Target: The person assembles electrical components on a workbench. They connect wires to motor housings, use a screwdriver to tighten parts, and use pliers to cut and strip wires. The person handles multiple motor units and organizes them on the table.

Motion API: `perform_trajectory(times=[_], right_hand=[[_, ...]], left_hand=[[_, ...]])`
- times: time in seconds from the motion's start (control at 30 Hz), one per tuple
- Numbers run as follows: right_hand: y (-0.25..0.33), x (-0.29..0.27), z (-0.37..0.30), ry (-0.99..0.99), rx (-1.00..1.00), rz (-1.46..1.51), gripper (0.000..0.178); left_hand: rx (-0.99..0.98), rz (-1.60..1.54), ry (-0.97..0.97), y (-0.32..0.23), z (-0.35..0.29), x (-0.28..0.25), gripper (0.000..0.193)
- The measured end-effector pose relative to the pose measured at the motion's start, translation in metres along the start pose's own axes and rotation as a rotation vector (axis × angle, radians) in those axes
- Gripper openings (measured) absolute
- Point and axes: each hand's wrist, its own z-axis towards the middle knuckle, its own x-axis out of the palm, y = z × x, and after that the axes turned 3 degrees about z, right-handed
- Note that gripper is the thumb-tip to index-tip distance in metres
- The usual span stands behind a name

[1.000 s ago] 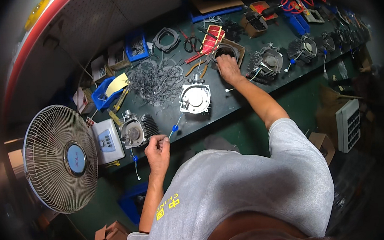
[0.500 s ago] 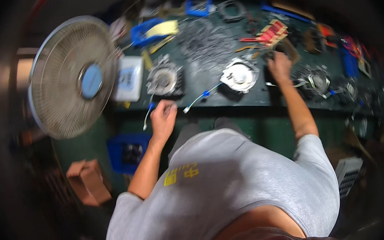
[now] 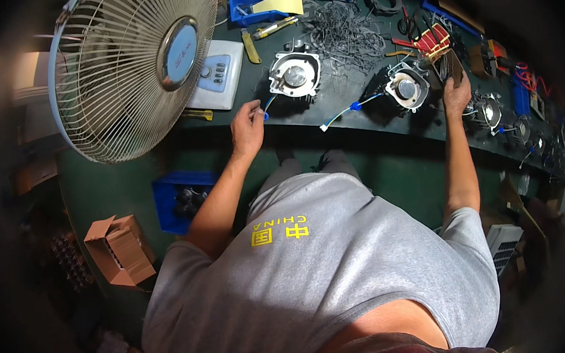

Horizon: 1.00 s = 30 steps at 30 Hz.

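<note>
My left hand [image 3: 247, 132] is at the bench's front edge, its fingers closed around the thin cable near a blue piece [image 3: 266, 115]. That cable leads up to a round metal motor housing [image 3: 295, 74] with a silver centre. At the right, my right hand [image 3: 457, 97] is closed at the near end of a small brown box [image 3: 446, 65] holding dark thin pieces; its fingertips are partly hidden. Between my hands, nearer the right one, sits a second motor housing [image 3: 407, 88], its cable with a blue piece [image 3: 355, 106] and white plug running left.
A large fan [image 3: 142, 61] stands at the left over the bench. Behind the motors lie a heap of grey ties [image 3: 345, 34], blue bins [image 3: 256, 5], a yellow cutter [image 3: 251, 47] and red labels [image 3: 434, 39]. More motors [image 3: 491, 113] line the right. A carton [image 3: 119, 250] sits below left.
The view has shifted, so the bench things appear farther right and higher. My left hand has closed in on the left motor's cable. My right hand stays by the small brown box.
</note>
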Motion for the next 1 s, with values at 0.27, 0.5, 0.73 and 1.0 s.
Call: perform_trajectory(times=[0.27,0.5,0.73,1.0], right_hand=[[0.310,-0.038,-0.101,0.460,0.176,0.760,0.015],[0.418,0.048,-0.217,1.430,0.919,1.131,0.027],[0.453,0.035,-0.205,1.649,1.267,1.302,0.014],[0.453,0.015,-0.177,1.742,1.159,1.194,0.012]], left_hand=[[-0.209,-0.203,0.396,0.068,-0.005,-0.023,0.036],[-0.171,-0.300,0.392,0.048,0.000,-0.024,0.034],[-0.291,-0.377,0.326,0.021,-0.007,-0.046,0.030],[-0.421,-0.583,0.295,0.013,-0.018,-0.044,0.025]])
